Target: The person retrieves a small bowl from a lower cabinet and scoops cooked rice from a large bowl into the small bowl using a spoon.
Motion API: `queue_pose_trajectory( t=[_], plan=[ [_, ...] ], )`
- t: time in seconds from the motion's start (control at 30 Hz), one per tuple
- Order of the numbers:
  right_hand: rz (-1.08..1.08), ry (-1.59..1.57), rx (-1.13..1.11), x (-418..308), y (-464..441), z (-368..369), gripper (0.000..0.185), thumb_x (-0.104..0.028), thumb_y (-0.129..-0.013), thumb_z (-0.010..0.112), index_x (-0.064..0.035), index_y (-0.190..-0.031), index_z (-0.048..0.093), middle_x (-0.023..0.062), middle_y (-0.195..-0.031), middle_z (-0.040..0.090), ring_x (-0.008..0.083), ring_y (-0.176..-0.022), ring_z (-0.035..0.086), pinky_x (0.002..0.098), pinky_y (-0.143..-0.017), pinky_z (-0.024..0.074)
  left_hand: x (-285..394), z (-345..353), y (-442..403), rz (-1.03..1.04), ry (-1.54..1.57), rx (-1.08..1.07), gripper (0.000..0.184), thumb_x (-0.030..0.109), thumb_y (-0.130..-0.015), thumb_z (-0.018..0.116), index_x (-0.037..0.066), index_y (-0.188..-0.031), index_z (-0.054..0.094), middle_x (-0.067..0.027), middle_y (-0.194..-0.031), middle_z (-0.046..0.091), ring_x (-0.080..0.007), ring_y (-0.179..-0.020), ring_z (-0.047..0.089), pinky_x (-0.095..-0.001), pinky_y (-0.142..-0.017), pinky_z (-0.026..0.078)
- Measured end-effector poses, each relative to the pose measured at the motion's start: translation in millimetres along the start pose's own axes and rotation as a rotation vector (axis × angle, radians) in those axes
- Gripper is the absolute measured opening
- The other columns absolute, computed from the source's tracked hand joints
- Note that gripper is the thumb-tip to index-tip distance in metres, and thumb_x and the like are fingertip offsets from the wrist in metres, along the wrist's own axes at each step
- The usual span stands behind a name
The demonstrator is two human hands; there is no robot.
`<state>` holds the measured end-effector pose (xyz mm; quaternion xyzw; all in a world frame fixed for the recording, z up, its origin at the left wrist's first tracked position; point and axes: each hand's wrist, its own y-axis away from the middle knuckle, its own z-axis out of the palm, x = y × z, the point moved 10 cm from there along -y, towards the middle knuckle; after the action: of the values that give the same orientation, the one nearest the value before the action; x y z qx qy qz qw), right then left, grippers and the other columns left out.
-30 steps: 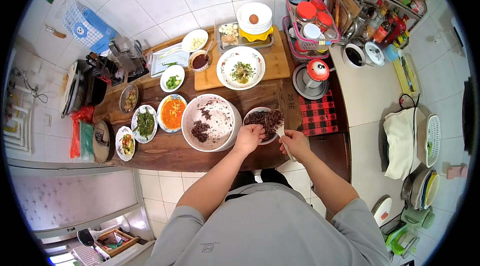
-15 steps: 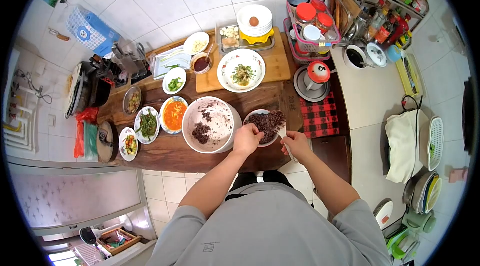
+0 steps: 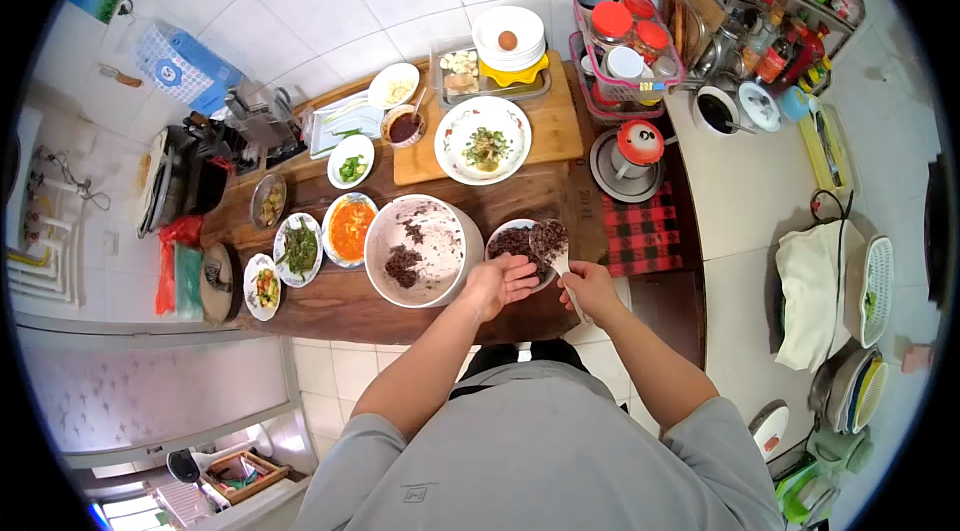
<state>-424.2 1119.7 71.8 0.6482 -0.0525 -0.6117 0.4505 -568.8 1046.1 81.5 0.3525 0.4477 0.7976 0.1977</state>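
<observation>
My right hand (image 3: pixel 592 291) grips the handle of a pale rice paddle (image 3: pixel 563 264), whose blade carries a clump of dark purplish rice (image 3: pixel 548 239). The loaded blade is over the right side of a small bowl (image 3: pixel 497 233) that also holds dark rice. At this bowl's near edge, my left hand (image 3: pixel 500 286) is open, palm turned up and fingers stretched to the right; I cannot tell whether it touches the bowl. Just left of it stands a large white pot (image 3: pixel 374 261), with dark rice left at the bottom and smeared on its wall.
Dishes of orange-red food (image 3: pixel 350 229), green vegetables (image 3: pixel 299 249) and diced vegetables (image 3: pixel 263 287) line the table's left. Behind, a wooden cutting board (image 3: pixel 562 131) bears a patterned white bowl (image 3: pixel 483 174). A lidded red-and-white mug (image 3: pixel 638 146) and a pink basket (image 3: pixel 650 88) stand at the right.
My left hand has gone from bent, gathered fingers over the small bowl to an open palm, slightly lower. My right hand still holds the paddle in nearly the same place.
</observation>
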Motion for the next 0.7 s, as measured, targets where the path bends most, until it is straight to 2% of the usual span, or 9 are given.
queue_pose_trajectory(
  t=[0.1,0.2,0.23,0.3,0.37,0.47,0.57,0.6,0.7],
  plan=[
    [0.0,0.002,-0.001,-3.2,0.5,3.5,0.019,-0.011,-0.084,0.056,0.0017,-0.096,0.063,0.0057,-0.073,0.061,0.0123,-0.055,0.058,0.0265,-0.047,0.0488,6.7,-5.4,0.5,0.155,-0.225,0.048,0.03,0.02,-0.094,0.052,0.001,-0.117,0.055,-0.0099,-0.106,0.065,-0.0208,-0.092,0.065,-0.0307,-0.076,0.051],
    [-0.036,0.016,0.001,-13.0,0.8,8.8,0.02,-0.01,-0.083,0.058,0.001,-0.099,0.063,0.0052,-0.07,0.061,0.0113,-0.053,0.057,0.0255,-0.045,0.0477,24.5,-6.0,10.3,0.31,-0.636,0.135,0.022,0.02,-0.089,0.061,0.002,-0.102,0.063,-0.0049,-0.089,0.067,-0.0138,-0.073,0.064,-0.0256,-0.062,0.049],
    [-0.052,0.02,0.007,-14.5,-0.4,8.6,0.02,-0.01,-0.083,0.059,0.0007,-0.1,0.063,0.0049,-0.069,0.061,0.0108,-0.052,0.056,0.0251,-0.045,0.0473,34.7,1.7,20.5,0.401,-0.652,0.128,0.018,0.019,-0.086,0.065,0.003,-0.094,0.065,-0.0018,-0.076,0.065,-0.009,-0.059,0.058,-0.0236,-0.052,0.046],
    [-0.167,0.128,-0.023,-29.4,-2.7,13.1,0.025,-0.01,-0.083,0.06,-0.0011,-0.106,0.064,0.0024,-0.067,0.059,0.0072,-0.049,0.052,0.0237,-0.043,0.0445,51.8,0.8,35.5,0.459,-0.765,0.184,0.017,0.016,-0.085,0.063,0.001,-0.092,0.067,-0.0064,-0.074,0.065,-0.0117,-0.057,0.059,-0.0272,-0.054,0.048],
    [-0.219,0.202,-0.071,-60.0,7.3,28.2,0.03,-0.01,-0.085,0.058,0.0002,-0.113,0.062,0.0027,-0.073,0.062,0.0098,-0.059,0.058,0.0258,-0.054,0.0488,83.3,-10.0,60.6,0.638,-0.855,0.248,0.018,0.017,-0.086,0.063,0.001,-0.093,0.067,-0.0075,-0.076,0.066,-0.0129,-0.063,0.06,-0.0281,-0.06,0.048],
    [-0.482,0.251,-0.098,-96.6,13.0,58.8,0.036,-0.014,-0.087,0.059,0.0006,-0.119,0.058,0.0097,-0.082,0.067,0.0203,-0.073,0.064,0.0316,-0.069,0.0504,134.7,-49.9,101.5,0.903,-0.877,0.394,0.018,0.017,-0.086,0.063,0.001,-0.092,0.067,-0.0088,-0.078,0.067,-0.0146,-0.07,0.062,-0.029,-0.067,0.049],
    [-0.587,0.672,-0.189,-131.3,28.0,107.6,0.044,-0.022,-0.087,0.061,0.0001,-0.125,0.053,0.0201,-0.095,0.067,0.0324,-0.089,0.064,0.0379,-0.081,0.0485,170.2,-111.2,120.2,1.046,-0.794,0.533,0.017,0.016,-0.087,0.063,0.001,-0.093,0.067,-0.0109,-0.079,0.067,-0.0164,-0.072,0.063,-0.0309,-0.069,0.05],
    [-0.601,0.853,-0.223,-136.7,30.7,128.2,0.043,-0.026,-0.086,0.061,-0.0019,-0.122,0.056,0.0247,-0.096,0.065,0.0375,-0.089,0.063,0.0425,-0.08,0.0495,174.7,-131.8,118.4,0.959,-0.817,0.582,0.017,0.015,-0.087,0.062,0.001,-0.095,0.067,-0.0107,-0.078,0.067,-0.0177,-0.072,0.063,-0.0319,-0.068,0.05],
    [-0.53,1.266,-0.308,-132.8,22.2,183.5,0.034,-0.024,-0.087,0.059,-0.0036,-0.114,0.059,0.0213,-0.092,0.066,0.0367,-0.088,0.064,0.0454,-0.078,0.0503,190.4,-155.5,125.7,1.051,-0.935,0.623,0.016,0.011,-0.085,0.061,0.003,-0.098,0.065,-0.0109,-0.086,0.066,-0.024,-0.079,0.063,-0.035,-0.074,0.05]
  ],
)
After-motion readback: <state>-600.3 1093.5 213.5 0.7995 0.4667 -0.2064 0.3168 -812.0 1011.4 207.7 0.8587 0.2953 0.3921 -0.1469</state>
